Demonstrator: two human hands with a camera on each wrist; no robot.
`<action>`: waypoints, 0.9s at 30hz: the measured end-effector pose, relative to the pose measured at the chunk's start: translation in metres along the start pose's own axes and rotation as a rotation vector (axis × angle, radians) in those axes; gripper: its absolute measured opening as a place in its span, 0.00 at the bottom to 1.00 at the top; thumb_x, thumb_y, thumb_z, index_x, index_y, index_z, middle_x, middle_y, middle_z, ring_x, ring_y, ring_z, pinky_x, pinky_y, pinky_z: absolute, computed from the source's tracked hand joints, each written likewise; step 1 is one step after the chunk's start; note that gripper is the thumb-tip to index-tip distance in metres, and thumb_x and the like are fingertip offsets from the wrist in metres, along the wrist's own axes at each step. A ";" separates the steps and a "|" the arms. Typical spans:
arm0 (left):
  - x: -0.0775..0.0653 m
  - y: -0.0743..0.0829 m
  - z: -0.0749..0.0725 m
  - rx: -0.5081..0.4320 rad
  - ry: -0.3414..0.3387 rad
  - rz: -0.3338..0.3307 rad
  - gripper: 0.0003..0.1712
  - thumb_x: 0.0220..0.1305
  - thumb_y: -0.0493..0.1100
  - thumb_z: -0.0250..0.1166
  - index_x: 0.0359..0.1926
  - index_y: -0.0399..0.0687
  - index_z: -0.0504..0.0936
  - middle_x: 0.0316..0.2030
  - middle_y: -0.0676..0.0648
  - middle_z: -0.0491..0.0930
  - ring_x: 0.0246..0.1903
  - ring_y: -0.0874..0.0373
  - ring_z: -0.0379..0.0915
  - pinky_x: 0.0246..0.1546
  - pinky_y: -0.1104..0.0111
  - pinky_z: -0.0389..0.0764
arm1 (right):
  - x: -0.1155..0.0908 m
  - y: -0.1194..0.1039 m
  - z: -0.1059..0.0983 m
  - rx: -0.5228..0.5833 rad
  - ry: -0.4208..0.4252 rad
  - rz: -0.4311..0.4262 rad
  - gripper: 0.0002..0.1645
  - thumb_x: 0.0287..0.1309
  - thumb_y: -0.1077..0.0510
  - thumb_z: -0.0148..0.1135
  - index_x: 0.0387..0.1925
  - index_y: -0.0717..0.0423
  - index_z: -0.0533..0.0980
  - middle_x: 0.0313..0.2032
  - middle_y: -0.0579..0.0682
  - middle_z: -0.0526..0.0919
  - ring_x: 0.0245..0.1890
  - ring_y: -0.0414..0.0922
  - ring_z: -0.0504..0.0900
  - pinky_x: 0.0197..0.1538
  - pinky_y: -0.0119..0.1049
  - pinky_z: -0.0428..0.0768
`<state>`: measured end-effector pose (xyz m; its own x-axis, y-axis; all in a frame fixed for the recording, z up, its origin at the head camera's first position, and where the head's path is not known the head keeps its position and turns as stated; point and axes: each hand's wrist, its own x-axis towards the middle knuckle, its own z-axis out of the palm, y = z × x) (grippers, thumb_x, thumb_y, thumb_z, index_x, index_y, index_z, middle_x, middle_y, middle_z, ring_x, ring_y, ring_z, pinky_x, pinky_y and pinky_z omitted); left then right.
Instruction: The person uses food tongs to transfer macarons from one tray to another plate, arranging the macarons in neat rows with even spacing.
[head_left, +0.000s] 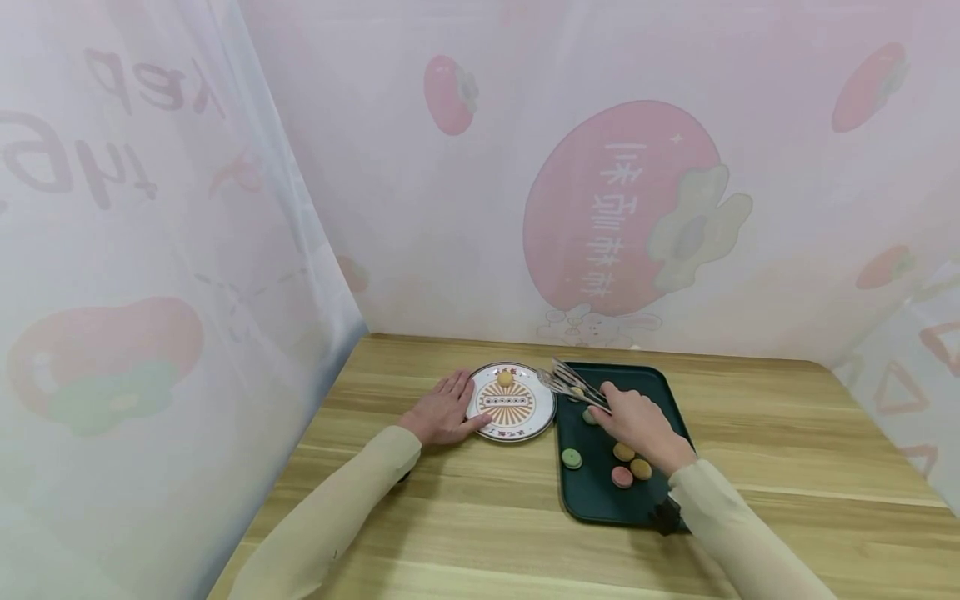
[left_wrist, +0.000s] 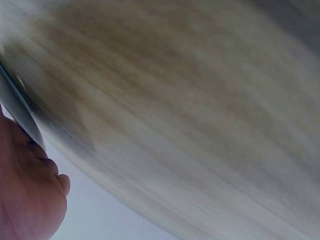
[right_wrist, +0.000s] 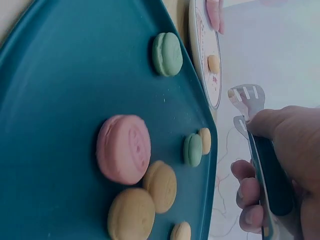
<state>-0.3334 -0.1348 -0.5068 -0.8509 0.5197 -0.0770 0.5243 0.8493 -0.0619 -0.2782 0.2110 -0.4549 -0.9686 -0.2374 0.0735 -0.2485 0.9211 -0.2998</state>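
My left hand (head_left: 447, 410) rests at the left edge of a white patterned plate (head_left: 536, 417), fingers stretched along its rim and thumb on the near side. One yellow macaron (head_left: 506, 378) sits near the plate's far rim. My right hand (head_left: 637, 427) holds metal serving tongs (head_left: 573, 387) with dark grips; their slotted ends are slightly apart, above the far left of the dark green tray (head_left: 600, 508). No macaron shows between those ends. On the tray lie a pink macaron (right_wrist: 125, 149), two green macarons, including the near-left one (head_left: 572, 458), and several tan macarons (right_wrist: 131, 214).
The tray stands right beside the plate on a wooden table (head_left: 465, 517). A printed pale curtain (head_left: 390, 208) hangs behind the table and along its left side. Something small and black (head_left: 666, 517) shows at the right wrist, over the tray's near right corner.
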 end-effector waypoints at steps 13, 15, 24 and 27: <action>-0.001 0.001 -0.002 0.000 -0.007 -0.004 0.55 0.70 0.75 0.32 0.76 0.33 0.48 0.77 0.36 0.44 0.77 0.44 0.40 0.76 0.55 0.50 | -0.012 0.014 -0.005 -0.049 0.017 -0.015 0.19 0.68 0.48 0.58 0.48 0.60 0.72 0.17 0.47 0.72 0.13 0.41 0.70 0.17 0.34 0.66; -0.001 0.001 -0.002 -0.002 -0.008 -0.004 0.54 0.70 0.75 0.33 0.76 0.32 0.48 0.77 0.36 0.44 0.77 0.44 0.40 0.76 0.55 0.50 | -0.014 0.016 -0.005 -0.057 0.013 -0.013 0.18 0.68 0.48 0.58 0.47 0.59 0.72 0.18 0.47 0.72 0.14 0.41 0.70 0.18 0.34 0.66; -0.001 0.001 -0.001 -0.004 -0.009 -0.007 0.55 0.69 0.75 0.32 0.75 0.33 0.49 0.77 0.36 0.45 0.77 0.44 0.40 0.76 0.55 0.50 | -0.020 0.021 -0.005 -0.065 0.023 -0.033 0.15 0.68 0.49 0.58 0.41 0.58 0.71 0.19 0.47 0.72 0.14 0.41 0.70 0.20 0.34 0.66; 0.000 0.000 0.000 -0.004 -0.005 -0.009 0.55 0.69 0.75 0.32 0.75 0.33 0.49 0.77 0.36 0.45 0.77 0.44 0.40 0.76 0.55 0.50 | -0.020 0.023 -0.005 -0.069 0.027 -0.031 0.15 0.68 0.49 0.58 0.40 0.58 0.71 0.19 0.47 0.72 0.15 0.41 0.70 0.20 0.34 0.66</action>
<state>-0.3329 -0.1347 -0.5063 -0.8552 0.5119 -0.0814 0.5168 0.8541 -0.0583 -0.2645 0.2383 -0.4588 -0.9601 -0.2583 0.1075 -0.2768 0.9328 -0.2308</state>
